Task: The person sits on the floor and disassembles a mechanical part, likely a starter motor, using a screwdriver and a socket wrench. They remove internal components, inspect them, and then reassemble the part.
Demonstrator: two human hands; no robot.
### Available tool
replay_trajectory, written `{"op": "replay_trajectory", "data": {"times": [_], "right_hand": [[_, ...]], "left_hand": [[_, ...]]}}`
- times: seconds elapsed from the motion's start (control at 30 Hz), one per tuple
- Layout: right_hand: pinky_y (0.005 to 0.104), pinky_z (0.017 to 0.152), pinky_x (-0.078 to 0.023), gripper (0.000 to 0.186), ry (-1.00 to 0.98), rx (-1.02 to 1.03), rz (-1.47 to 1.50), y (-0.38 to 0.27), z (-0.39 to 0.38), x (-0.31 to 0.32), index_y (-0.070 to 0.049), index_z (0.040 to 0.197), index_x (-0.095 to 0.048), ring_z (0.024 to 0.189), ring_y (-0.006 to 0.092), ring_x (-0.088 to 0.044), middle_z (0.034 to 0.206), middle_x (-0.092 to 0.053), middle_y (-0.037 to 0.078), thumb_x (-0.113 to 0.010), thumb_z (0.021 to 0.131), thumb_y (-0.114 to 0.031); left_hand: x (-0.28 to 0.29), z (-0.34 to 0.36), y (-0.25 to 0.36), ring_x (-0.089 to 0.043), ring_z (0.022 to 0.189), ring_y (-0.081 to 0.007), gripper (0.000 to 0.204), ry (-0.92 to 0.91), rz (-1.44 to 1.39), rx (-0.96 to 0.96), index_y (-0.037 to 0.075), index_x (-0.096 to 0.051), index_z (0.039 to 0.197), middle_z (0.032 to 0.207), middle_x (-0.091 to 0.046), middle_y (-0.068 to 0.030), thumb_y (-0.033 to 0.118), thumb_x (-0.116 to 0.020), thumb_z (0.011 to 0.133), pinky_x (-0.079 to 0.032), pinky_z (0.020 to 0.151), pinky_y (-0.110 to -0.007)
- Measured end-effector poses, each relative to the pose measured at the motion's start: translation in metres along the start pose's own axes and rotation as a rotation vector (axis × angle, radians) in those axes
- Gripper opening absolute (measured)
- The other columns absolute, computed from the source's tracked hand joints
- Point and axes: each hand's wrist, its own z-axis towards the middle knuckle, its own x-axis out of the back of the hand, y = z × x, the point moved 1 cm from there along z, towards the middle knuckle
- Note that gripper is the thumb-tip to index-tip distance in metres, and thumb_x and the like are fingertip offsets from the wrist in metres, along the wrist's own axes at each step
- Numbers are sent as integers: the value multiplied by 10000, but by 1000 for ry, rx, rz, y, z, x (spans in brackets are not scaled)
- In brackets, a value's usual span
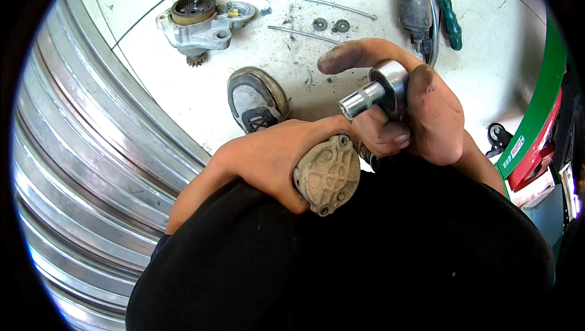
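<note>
My left hand (262, 157) is wrapped around a round, dirty cast-metal end cover (329, 175) with screw holes at its rim, just above my dark-clothed lap. Whether more of the part continues behind the cover is hidden. To its right, my right hand (436, 111) holds a shiny ratchet wrench (390, 81) by its round head. A short socket (362, 99) on the head points left and downward, apart from the cover. The index finger stretches out past the ratchet head, and its tip is blackened. The ratchet's handle cannot be made out.
A silver gear housing (210, 32) stands on the floor at far left. Small gears (341, 25) and long thin bolts (335, 7) lie beyond my hands. A metal motor cylinder (413, 14) and green-handled screwdriver (450, 23) lie far right. A shoe (253, 99) and ribbed metal shutter (109, 148) are left.
</note>
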Motion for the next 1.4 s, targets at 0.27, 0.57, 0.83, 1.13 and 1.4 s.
{"op": "replay_trajectory", "data": {"times": [0.27, 0.57, 0.83, 1.13, 1.4], "right_hand": [[215, 405, -309, 670, 79, 14, 146, 22, 10, 28, 63, 1424, -299, 521, 72, -397, 720, -457, 23, -369, 987, -439], [182, 439, -320, 472, 517, -89, -161, 59, 30, 77, -165, 1479, -360, 543, 35, -355, 837, -547, 39, -393, 1008, -185], [295, 548, -468, 518, 378, 242, -1208, 30, 88, 64, -90, 1366, -486, 564, 157, -569, 704, -639, 75, -647, 891, -222], [446, 810, -481, 173, -30, 359, -1471, 3, 160, 56, 7, 903, -612, 948, 368, -581, 971, -571, 185, -582, 734, -16], [264, 602, -436, 314, -161, 130, -715, 3, 73, 31, -47, 999, -702, 596, 102, -524, 675, -611, 43, -767, 800, -282]], "left_hand": [[2, 3, -2, -612, 1045, -320, 840, -23, 47, 10, 52, -429, 1266, 1103, -610, -161, 174, -796, 520, -479, 913, -405], [6, 5, -3, -582, 1097, -279, 821, -25, 26, 115, 65, -454, 1228, 1149, -576, -131, 177, -799, 492, -459, 950, -393], [16, 3, -13, -555, 1113, -246, 804, 241, 86, 83, 59, -459, 1226, 1151, -560, -99, 137, -793, 500, -432, 970, -369], [35, -20, -12, -610, 1015, -248, 775, 567, 142, 24, 50, -506, 1214, 1079, -627, -115, 185, -809, 514, -476, 909, -354], [15, -45, 3, -581, 1148, -265, 1075, 741, -246, -16, 29, -369, 1373, 1156, -616, -156, 165, -860, 426, -445, 1009, -376]]}}
